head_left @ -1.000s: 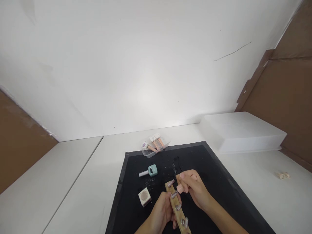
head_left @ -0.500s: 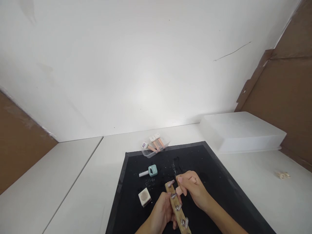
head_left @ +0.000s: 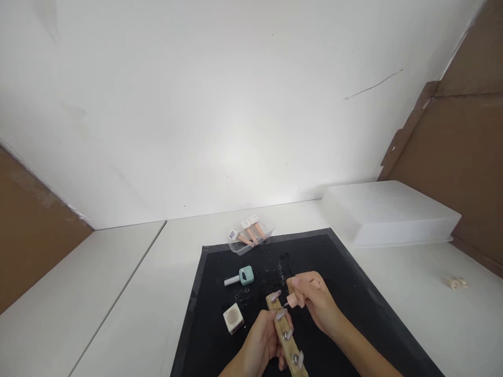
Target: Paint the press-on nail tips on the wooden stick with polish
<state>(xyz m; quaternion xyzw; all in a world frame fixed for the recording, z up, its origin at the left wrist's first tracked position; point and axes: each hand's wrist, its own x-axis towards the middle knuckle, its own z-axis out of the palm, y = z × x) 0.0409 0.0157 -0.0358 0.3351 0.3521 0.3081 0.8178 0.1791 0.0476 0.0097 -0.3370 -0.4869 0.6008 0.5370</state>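
My left hand (head_left: 262,339) grips a narrow wooden strip (head_left: 291,350) from its left side, fingers wrapped beneath it. Several pale, shiny nail tips (head_left: 281,314) stand in a row on small metal mounts along the strip. In my right hand (head_left: 316,301), the fingers pinch the pink cap of a nail polish brush (head_left: 291,300). Its dark bristle end points down and left, close to the second nail tip from the far end; I cannot tell whether they touch. A white square bottle (head_left: 233,317) with a round top mark sits left of my left hand.
A teal bottle with a silver cap (head_left: 240,276) lies on the black mat (head_left: 212,262). Behind it, a clear tray (head_left: 251,243) holds several white-and-pink bottles. A white plastic bin (head_left: 393,214) stands at the right, with small beige rings (head_left: 457,283) nearer on the table.
My right hand has drawn the brush slightly up and right, off the second nail tip, so more of that tip shows. My left hand and the strip stay in place.
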